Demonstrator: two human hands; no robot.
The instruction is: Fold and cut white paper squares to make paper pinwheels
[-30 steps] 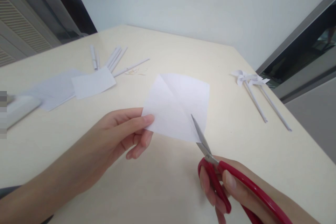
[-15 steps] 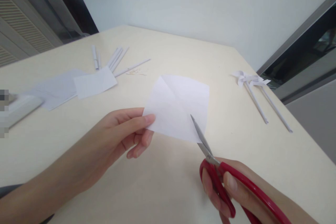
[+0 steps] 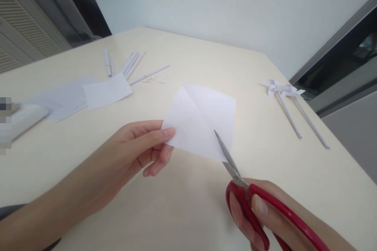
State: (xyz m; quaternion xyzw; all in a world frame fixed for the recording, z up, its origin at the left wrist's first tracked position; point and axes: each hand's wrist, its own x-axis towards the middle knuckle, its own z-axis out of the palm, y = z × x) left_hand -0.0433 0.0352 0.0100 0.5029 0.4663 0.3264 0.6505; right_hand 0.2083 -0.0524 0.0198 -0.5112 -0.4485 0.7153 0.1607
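A: Where is the paper sheet (image 3: 197, 119)?
B: Above the table (image 3: 182, 211), its near edge between the parted blades of the scissors (image 3: 236, 179).
A: State of the fingers?
B: Left hand (image 3: 140, 143): pinching the sheet's left corner. Right hand (image 3: 272, 216): curled around the red handles.
A: Surroundings?
B: Two pinwheels (image 3: 271, 88) at right; rolled paper tubes (image 3: 130, 64) at far left.

Pale wall (image 3: 206, 4) behind cream table (image 3: 206, 60) — louvred panels (image 3: 25, 17) far left

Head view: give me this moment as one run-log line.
Left hand: pinching paper | right hand: holding scissors | blades: open at paper's near right corner | two pinwheels: on table at right
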